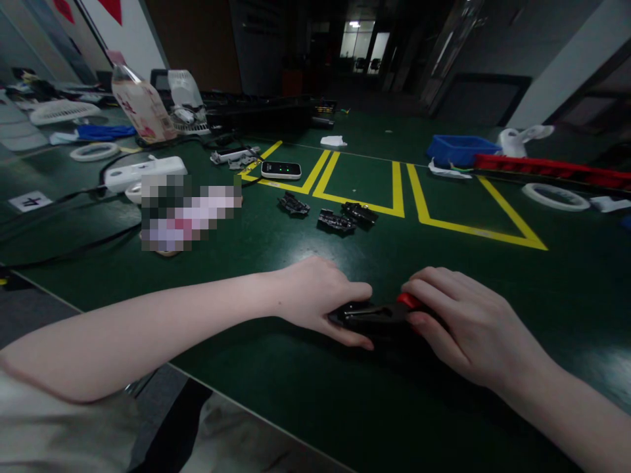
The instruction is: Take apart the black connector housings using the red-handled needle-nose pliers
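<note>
Above the green table, my left hand (318, 295) is closed around a small black part (352, 306), much of it hidden by the fingers. My right hand (461, 315) grips the handle end of dark pliers (377, 318), with a bit of red handle showing by the fingertips. The pliers' narrow end points left and reaches between my left thumb and fingers. Whether the jaws bite on the part is too dark to tell. Just beyond my hands lie several black plastic pieces (336, 221) of irregular shape.
Yellow tape (362, 205) marks boxes on the green table (256, 414). A device with green lights (280, 171), a power strip (145, 173), a bottle (140, 105) and a blurred-out item (192, 217) stand left. At right are a blue bin (461, 151), a red strip (557, 172) and a tape roll (555, 196).
</note>
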The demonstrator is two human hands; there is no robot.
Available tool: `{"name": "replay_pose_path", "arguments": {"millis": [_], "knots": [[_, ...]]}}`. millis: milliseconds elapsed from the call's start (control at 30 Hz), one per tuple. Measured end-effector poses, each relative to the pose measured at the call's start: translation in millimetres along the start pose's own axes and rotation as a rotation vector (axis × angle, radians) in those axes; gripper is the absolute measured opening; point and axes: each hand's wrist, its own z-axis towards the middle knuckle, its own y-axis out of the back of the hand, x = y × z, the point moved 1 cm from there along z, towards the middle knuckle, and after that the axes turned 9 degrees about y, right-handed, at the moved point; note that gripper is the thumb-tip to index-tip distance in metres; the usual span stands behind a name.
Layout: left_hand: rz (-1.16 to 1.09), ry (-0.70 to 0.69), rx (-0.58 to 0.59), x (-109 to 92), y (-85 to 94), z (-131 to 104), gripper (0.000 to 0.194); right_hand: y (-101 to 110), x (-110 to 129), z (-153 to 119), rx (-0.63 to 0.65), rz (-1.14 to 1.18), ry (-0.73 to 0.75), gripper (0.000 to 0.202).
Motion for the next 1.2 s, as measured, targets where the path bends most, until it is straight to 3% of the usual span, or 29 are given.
{"name": "replay_pose_path", "arguments": {"millis": [333, 767, 1200], "knots": [[0.0, -0.005, 0.016, -1.8, 2.2, 0.6, 0.051, 5.6, -9.2, -0.4, 0.001, 0.035, 0.019, 0.027], [0.019, -0.019, -0.019, 0.5, -1.8, 0.5, 0.048, 1.4, -0.9, 4.6, -0.004, 0.03, 0.008, 0.031], [-0.017, -0.001, 0.032, -0.9, 2.4, 2.7, 0.049, 3.9, -9.8, -1.0, 0.006, 0.043, -0.022, 0.034]]}}
